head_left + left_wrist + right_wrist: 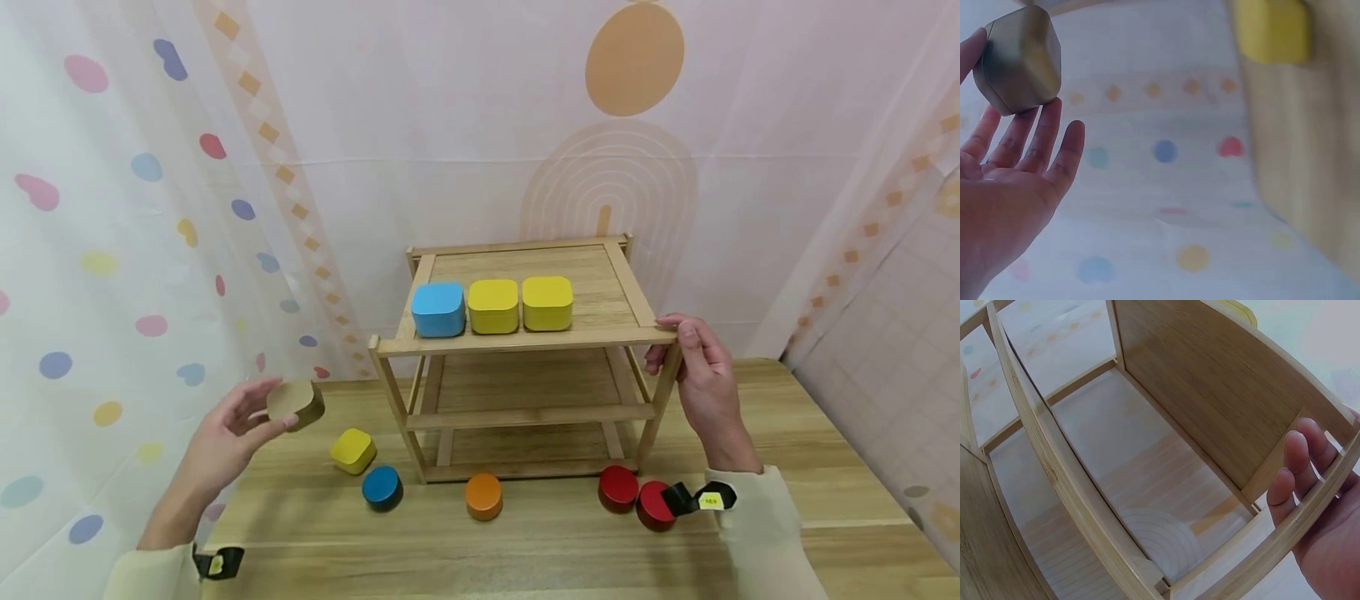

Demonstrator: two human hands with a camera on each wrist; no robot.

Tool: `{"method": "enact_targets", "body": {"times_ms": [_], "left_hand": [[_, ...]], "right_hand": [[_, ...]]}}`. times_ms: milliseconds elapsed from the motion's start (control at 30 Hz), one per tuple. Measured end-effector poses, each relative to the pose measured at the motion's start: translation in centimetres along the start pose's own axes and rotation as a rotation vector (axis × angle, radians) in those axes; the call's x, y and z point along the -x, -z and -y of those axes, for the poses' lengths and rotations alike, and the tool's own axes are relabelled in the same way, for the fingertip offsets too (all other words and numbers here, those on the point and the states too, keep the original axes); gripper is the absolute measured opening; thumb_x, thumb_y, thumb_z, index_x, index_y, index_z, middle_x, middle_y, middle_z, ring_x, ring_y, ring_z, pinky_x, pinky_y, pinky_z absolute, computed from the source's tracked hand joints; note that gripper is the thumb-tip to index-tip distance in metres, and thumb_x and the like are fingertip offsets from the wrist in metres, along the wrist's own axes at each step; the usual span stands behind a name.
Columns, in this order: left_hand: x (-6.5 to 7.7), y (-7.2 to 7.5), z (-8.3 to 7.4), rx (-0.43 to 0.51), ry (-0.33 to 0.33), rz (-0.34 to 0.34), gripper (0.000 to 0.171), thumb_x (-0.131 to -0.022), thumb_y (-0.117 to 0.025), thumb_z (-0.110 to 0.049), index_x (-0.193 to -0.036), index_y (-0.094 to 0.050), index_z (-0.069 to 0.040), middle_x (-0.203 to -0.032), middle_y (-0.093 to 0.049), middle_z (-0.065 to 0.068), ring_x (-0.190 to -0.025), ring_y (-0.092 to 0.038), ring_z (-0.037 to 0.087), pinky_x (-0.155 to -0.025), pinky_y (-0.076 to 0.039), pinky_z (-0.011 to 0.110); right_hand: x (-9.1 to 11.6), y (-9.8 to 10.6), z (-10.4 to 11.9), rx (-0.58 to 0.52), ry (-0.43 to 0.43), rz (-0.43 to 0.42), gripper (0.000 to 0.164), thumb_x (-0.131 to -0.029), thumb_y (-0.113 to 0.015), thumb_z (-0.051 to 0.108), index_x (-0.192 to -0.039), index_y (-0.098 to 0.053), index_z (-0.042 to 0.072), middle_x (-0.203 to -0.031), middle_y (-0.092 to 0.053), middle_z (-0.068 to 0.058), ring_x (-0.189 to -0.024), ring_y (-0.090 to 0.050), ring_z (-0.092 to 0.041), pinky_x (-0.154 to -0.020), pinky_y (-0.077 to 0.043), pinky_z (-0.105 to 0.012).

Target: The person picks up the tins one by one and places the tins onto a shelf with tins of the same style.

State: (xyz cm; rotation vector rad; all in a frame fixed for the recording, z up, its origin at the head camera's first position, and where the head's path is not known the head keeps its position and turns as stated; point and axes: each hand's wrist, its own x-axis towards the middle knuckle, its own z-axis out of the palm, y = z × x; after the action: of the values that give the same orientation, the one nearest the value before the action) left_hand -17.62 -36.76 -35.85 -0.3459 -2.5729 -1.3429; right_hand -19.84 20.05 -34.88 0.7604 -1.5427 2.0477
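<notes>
We pinch a metallic-gold rounded-square box [288, 402] in our left hand [216, 446] above the pale wood-grain table [540, 554]; our right hand [707, 379] curls round the front corner of a three-tiered wooden shelf [517, 265] before the dotted white fabric curtain [420, 100].

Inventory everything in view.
Table: one, pale wood, foreground
Shelf: one, pale wood, on table
Square tin: one, light blue, shelf top
Square tins: two, yellow, shelf top
Loose square tin: one, yellow, table
Held tin: one, gold, left of shelf
Left round tin: one, dark blue, table
Middle round tin: one, orange, table
Right round tins: two, red, table
Backdrop: count unclear, patterned white, behind table
Wrist straps: two, black, wrists
Sleeves: two, cream, forearms
Left hand: one, pinching held tin
Right hand: one, gripping shelf corner
</notes>
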Motion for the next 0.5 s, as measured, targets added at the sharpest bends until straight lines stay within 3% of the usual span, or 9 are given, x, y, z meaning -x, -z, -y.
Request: {"method": "enact_targets", "body": {"times_ms": [233,500], "left_hand": [[-4.0,0.0,-3.9,0.015,-0.073,-0.015,0.056,-0.094,-0.069,-0.012,-0.144,-0.045,-0.007,-0.127,-0.056,-0.018,-0.109,-0.057,-0.002,-0.087,-0.045,0.008],[-9.0,-0.9,-8.2,0.069,-0.081,-0.017,0.055,-0.094,-0.07,-0.019,-0.143,-0.047,-0.011,-0.131,-0.057,-0.009,-0.111,-0.056,0.002,-0.088,-0.045,0.008]], "right_hand": [[-0.1,0.0,-0.1,-0.001,0.003,0.006,0.032,-0.108,-0.037,0.017,-0.117,-0.062,0.0,-0.082,-0.062,-0.006,-0.071,-0.06,-0.015,-0.066,-0.054,-0.023],[-0.1,0.1,-0.2,-0.005,0.007,-0.001,0.032,-0.108,-0.037,0.017,-0.116,-0.063,0.001,-0.081,-0.063,-0.006,-0.07,-0.06,-0.014,-0.066,-0.053,-0.023]]}}
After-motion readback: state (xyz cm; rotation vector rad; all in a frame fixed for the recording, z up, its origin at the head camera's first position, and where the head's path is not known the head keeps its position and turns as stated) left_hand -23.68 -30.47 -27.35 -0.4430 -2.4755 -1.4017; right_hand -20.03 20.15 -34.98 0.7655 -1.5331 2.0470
